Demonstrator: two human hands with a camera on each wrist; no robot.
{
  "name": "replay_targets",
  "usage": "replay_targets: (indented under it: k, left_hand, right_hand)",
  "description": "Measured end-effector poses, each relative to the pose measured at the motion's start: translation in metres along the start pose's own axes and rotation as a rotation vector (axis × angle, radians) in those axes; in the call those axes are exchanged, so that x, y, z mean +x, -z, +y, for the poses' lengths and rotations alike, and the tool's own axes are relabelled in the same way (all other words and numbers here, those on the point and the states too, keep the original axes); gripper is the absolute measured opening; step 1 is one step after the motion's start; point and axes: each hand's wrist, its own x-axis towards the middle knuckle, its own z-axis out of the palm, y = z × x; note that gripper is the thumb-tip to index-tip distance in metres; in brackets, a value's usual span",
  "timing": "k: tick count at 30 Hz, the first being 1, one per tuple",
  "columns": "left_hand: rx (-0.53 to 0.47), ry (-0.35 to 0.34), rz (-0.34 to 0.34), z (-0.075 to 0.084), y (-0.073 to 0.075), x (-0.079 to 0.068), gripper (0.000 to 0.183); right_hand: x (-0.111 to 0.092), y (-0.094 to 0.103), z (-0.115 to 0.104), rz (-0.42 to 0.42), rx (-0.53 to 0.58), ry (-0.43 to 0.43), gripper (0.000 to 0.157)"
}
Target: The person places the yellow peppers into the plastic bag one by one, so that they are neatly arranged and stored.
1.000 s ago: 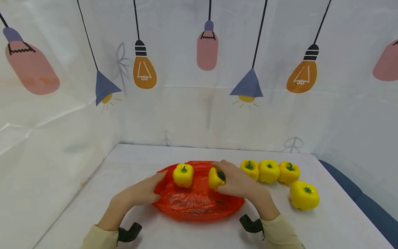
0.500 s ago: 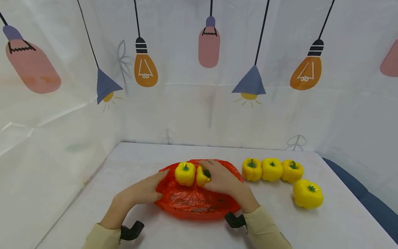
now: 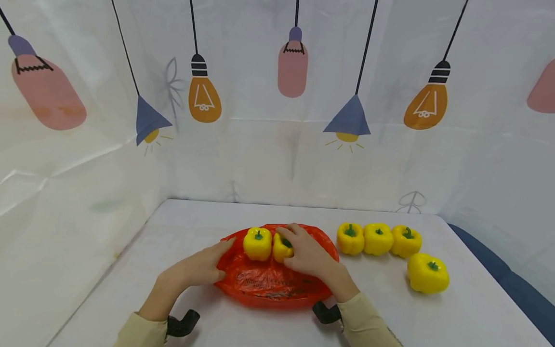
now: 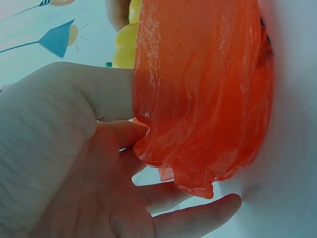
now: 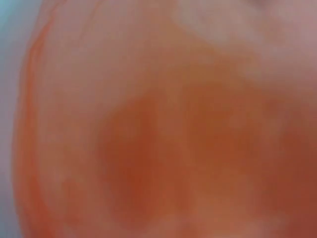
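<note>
A red plastic bag lies spread on the white table, with dark print on its near part. On it sits one yellow bell pepper, stem up. My right hand grips a second yellow bell pepper, tilted and right beside the first. At the bag's left edge, my left hand holds the plastic; in the left wrist view the thumb goes behind the red film and the other fingers spread below it. The right wrist view is a reddish blur, so that hand's fingertips are hidden there.
Three yellow bell peppers stand in a row right of the bag, with another bell pepper nearer the right edge of the table. White sheeting with printed lamps encloses the back and sides. A dark blue object is beyond the right edge.
My right hand has moved left with its bell pepper, from the bag's right side to beside the other pepper. In the last half second it has barely moved. My left hand stays put.
</note>
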Motion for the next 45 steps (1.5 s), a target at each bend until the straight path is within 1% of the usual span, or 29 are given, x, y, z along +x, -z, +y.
replay_targets:
  k: [5, 9, 17, 22, 24, 31, 35, 39, 45]
  left_hand:
    - [0.009, 0.003, -0.006, 0.003, 0.000, -0.001, 0.078]
    - [-0.005, 0.006, -0.008, 0.002, -0.001, -0.001, 0.078]
    - [-0.009, 0.007, -0.005, 0.003, 0.000, 0.000, 0.078]
    - [-0.004, 0.006, -0.008, 0.002, 0.000, -0.001, 0.078]
    - [-0.004, 0.007, -0.011, 0.002, 0.000, -0.001, 0.078]
    - [-0.007, 0.008, -0.009, 0.002, 0.000, 0.000, 0.078]
    - [-0.001, -0.004, -0.010, 0.003, 0.001, -0.001, 0.078]
    - [-0.002, 0.000, -0.018, 0.004, 0.001, -0.002, 0.078]
    - [-0.006, 0.013, -0.022, 0.005, 0.001, -0.003, 0.078]
  right_hand:
    - [-0.003, 0.003, 0.003, -0.019, 0.029, 0.004, 0.074]
    - [-0.008, 0.007, 0.006, -0.026, 0.038, -0.001, 0.073]
    - [-0.022, 0.021, 0.014, 0.000, 0.039, -0.019, 0.073]
    - [-0.032, 0.025, 0.020, 0.000, 0.026, -0.004, 0.071]
    - [-0.037, 0.027, 0.021, 0.006, 0.028, -0.012, 0.070]
    - [-0.059, 0.042, 0.031, 0.025, 0.009, -0.084, 0.070]
    - [-0.072, 0.052, 0.040, 0.049, -0.022, -0.079, 0.069]
    - [-0.085, 0.061, 0.047, 0.076, -0.055, -0.077, 0.069]
    - [-0.108, 0.077, 0.057, 0.107, -0.105, -0.125, 0.069]
